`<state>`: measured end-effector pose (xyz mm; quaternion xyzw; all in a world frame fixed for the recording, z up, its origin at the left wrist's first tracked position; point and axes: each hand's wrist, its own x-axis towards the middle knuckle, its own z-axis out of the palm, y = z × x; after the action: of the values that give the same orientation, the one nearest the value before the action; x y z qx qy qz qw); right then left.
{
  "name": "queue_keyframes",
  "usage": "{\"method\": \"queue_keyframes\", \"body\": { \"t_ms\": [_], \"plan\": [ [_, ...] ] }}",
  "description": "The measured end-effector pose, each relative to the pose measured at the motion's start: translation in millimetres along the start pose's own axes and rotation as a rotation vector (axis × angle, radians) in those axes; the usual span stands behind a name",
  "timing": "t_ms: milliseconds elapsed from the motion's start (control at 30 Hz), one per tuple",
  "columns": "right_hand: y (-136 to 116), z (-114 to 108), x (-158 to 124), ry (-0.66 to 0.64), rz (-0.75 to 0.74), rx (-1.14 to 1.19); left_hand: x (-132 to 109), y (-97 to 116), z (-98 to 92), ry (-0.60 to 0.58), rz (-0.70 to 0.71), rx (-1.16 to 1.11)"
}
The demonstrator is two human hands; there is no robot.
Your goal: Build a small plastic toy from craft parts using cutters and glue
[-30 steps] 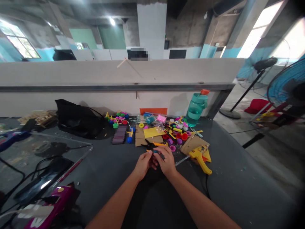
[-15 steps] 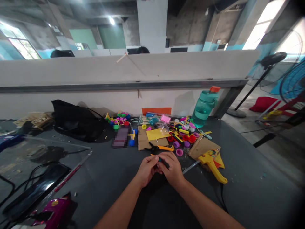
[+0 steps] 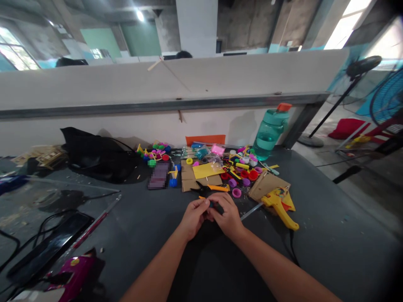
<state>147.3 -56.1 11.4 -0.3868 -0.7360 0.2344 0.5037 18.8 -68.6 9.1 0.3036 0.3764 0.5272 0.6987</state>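
**Held piece:** a small dark piece with a blue fleck point(image 3: 210, 204), mostly hidden by the fingers, sits where the two hands meet, low and centred in the head view.

**Long axis:** it seems to run crosswise, from the left hand to the right, but too little shows to be sure.

**Left hand:** the left hand point(image 3: 192, 219) is curled nearly closed, its thumb and fingertips pinching the piece from the left.

**Right hand:** the right hand point(image 3: 228, 216) is curled over the piece from the other side, fingers pressed close and apparently gripping it too.

**Nearer hand:** neither is clearly nearer; the piece lies between both, touching each.

**Orange sliver:** a thin orange sliver point(image 3: 200, 197) shows just past the left hand's fingertips; I cannot tell whether it belongs to the held piece.

**Just beyond the hands:** black-bladed snips with orange handles point(image 3: 218, 188) lie crosswise, near the fingers but not touching them, blades toward the left.

**To the right:** a yellow plastic glue gun point(image 3: 277, 207) rests on a torn brown cardboard piece point(image 3: 267, 186), and a thin silver rod point(image 3: 251, 211) runs from it toward the right hand.

**Farther on:** a brown cardboard sheet point(image 3: 189, 176) carries a yellow card point(image 3: 204, 170), among scattered red and purple plastic rings point(image 3: 248, 176), all on a dark grey work table point(image 3: 315, 218).
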Motion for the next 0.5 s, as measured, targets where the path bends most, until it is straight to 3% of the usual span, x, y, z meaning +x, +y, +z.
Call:
{"method": "queue_keyframes", "body": {
  "t_ms": [100,500],
  "plan": [
    [-0.7,0.4,0.1,-0.022,-0.016,0.008,-1.2,2.0,1.1,0.035,-0.001,-0.012],
    [2.7,1.2,-1.0,-0.003,-0.005,0.027,-1.1,1.9,-0.3,-0.001,-0.009,0.035]
  ]
}}
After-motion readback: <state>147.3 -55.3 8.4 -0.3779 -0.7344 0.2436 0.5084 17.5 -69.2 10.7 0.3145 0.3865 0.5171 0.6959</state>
